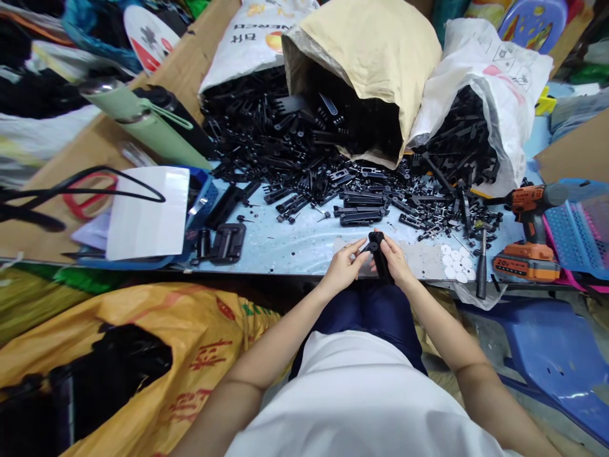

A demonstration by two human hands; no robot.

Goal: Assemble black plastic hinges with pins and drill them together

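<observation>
Left hand [346,265] and right hand [396,260] grasp one black plastic piece [379,252] between them, fingers bent around its upper end, at the near edge of the worktop [285,247], right of the middle. Just beyond them, several long black parts [364,209] lie side by side, and behind these a heap of black pieces [295,158] spreads toward the far edge, where a tan paper sack [375,47] stands between two white sacks, their mouths open.

To the right of the hands, white discs [459,263] lie near the near edge, with a hammer [482,266] just beside them, its handle toward that edge. An orange-and-black cordless drill [528,222] stands farther right, next to a blue basket [578,235].

Toward the near left corner, a white sheet [150,219] leans over a blue tray [204,200]; a black bracket [229,243] lies to the right of it. A green bottle [157,134] tilts behind.
</observation>
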